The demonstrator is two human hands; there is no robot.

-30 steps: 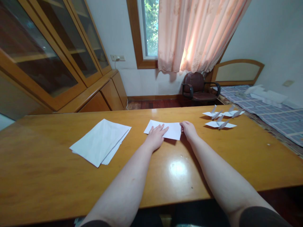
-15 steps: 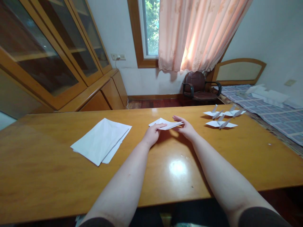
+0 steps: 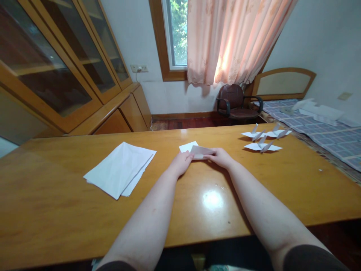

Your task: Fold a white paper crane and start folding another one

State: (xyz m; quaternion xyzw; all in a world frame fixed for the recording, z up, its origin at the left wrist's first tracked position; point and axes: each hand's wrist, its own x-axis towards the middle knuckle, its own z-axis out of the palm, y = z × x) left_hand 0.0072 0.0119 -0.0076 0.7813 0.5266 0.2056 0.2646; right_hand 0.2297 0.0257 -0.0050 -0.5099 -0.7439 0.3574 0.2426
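Observation:
A folded sheet of white paper (image 3: 200,150) is between my hands near the middle of the table, one flap raised. My left hand (image 3: 182,162) is closed on its left part, fingertips by the fold. On the right side, my right hand (image 3: 222,157) pinches the paper's edge between thumb and fingers. Off to the left lies a stack of white paper sheets (image 3: 120,169) with crease lines on the top one. Several folded paper cranes (image 3: 263,146) stand at the table's far right, wings spread.
The wooden table (image 3: 56,210) spans the view. Behind it are a glass-door cabinet (image 3: 84,75) on the left, a brown armchair (image 3: 232,99) and a pink curtain (image 3: 234,41). A bed (image 3: 307,113) with a checked cover stands at the right.
My right hand has closed from a loose, spread hold to a pinch on the paper's right edge. The paper has turned, and a flap now stands up from it.

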